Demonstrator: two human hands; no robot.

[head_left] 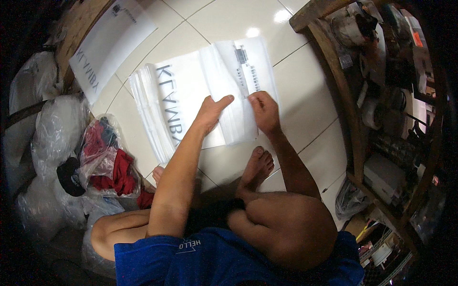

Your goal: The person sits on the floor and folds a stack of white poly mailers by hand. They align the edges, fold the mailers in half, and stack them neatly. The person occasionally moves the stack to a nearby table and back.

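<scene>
A stack of white translucent plastic bags (188,71) with dark print lies on the tiled floor in front of me, its left edges fanned out in layers. The top bag (224,64) has a loose, creased fold running across its middle. My left hand (213,113) rests on the stack, thumb stretched out to the right and apart from the fingers, which are partly hidden. Close to its right, my right hand (265,110) has its fingertips pinched together on the film of the top bag, near the printed block. Both hands are only a short gap apart.
Another printed white sheet (112,45) lies at the upper left. Clear bags (62,124) and a bag of red cloth (112,162) crowd the left side. A wooden shelf frame (336,81) loaded with objects stands on the right. My bare foot (257,167) is just below the stack.
</scene>
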